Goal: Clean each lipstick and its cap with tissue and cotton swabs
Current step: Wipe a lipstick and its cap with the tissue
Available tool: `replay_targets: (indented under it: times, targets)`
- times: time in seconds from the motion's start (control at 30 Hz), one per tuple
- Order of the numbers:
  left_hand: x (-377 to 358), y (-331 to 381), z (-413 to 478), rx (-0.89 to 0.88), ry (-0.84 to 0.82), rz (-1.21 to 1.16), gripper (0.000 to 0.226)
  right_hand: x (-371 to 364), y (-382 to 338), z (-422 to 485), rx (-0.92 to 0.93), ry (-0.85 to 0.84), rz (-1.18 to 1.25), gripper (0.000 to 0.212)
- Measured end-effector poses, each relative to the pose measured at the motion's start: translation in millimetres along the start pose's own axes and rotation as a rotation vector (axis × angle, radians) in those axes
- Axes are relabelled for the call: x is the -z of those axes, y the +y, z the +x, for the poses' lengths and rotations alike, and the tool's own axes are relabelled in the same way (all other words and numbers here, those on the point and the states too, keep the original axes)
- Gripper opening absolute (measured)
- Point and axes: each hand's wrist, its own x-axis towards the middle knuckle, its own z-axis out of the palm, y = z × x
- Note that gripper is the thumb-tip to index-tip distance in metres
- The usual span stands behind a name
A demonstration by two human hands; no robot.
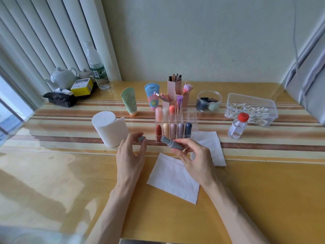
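Note:
My right hand [192, 154] grips a grey lipstick tube [171, 143] with its cap off, tilted up to the left. My left hand [131, 152] pinches the matching grey cap [141, 138] just left of it, apart from the tube. A clear acrylic organizer [175, 126] behind them holds several lipsticks in coloured cases. Two white tissue sheets lie on the table: one [174, 180] under my right wrist, another [211, 147] to the right. A clear box of cotton swabs [250, 110] stands at the back right.
A tissue roll [110, 130] stands left of my left hand. A small red-capped bottle of clear liquid [238, 125], a jar of sponges [208, 101], pink brush holders [175, 92], two cream tubes [130, 101], a water bottle [97, 67] and a teapot [63, 77] sit behind.

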Motion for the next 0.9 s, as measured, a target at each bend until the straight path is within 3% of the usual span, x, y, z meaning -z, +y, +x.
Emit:
replay_targets:
  times: [0.13, 0.43, 0.53, 0.67, 0.9]
  targets:
    - [-5.5, -3.2, -3.1, -0.060, -0.053, 0.225, 0.020, 0.0, 0.1, 0.2, -0.010, 0.007, -0.010, 0.033]
    - [-3.8, -4.4, -2.3, 0.000, -0.055, 0.179, 0.044, 0.2, 0.2, 1.6, -0.027, -0.007, 0.027, 0.031]
    - [4.2, 14.8, -3.9, -0.112, 0.005, -0.069, 0.031, 0.0, 0.3, 2.1, -0.058, -0.013, 0.087, 0.029]
    - [1.2, 36.8, -11.4, 0.062, -0.187, -0.490, 0.028, -2.9, -3.2, 1.8, -0.096, -0.051, 0.153, 0.029]
    - [0.5, 40.0, -14.0, 0.261, -0.216, -0.683, 0.012, -4.9, -8.9, 2.1, -0.143, -0.119, 0.267, 0.027]
